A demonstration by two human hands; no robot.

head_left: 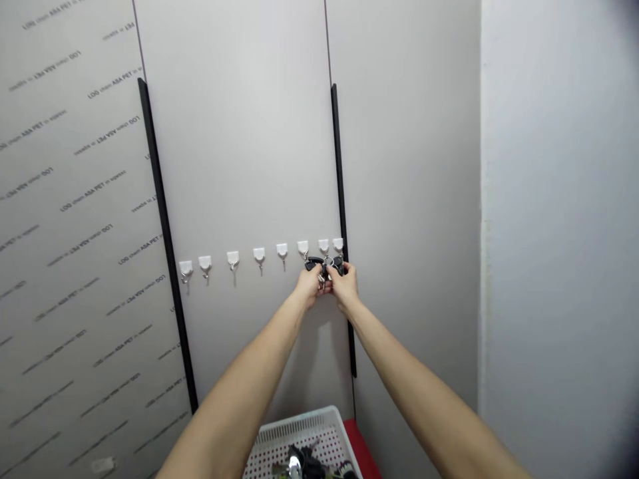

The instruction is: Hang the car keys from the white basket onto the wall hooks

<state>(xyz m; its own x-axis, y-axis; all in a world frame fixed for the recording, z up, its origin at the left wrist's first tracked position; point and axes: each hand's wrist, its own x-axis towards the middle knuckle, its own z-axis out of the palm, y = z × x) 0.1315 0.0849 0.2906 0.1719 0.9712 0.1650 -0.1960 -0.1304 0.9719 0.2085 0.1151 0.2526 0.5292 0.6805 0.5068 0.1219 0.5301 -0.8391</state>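
hands raised close together, left hand (308,283) and right hand (344,283) both pinching a bunch of black key fobs (324,267) just under the white adhesive hooks (303,248) near the row's right end. risk of a dropped bunch from a loosened pinch, down toward the white plastic basket (299,426), and of a hook peeling off the grey panel (239,133) under a hard tug

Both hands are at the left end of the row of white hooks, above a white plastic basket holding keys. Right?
No. The head view shows the left hand and right hand at the right end of the row of white hooks, above the white plastic basket holding keys.
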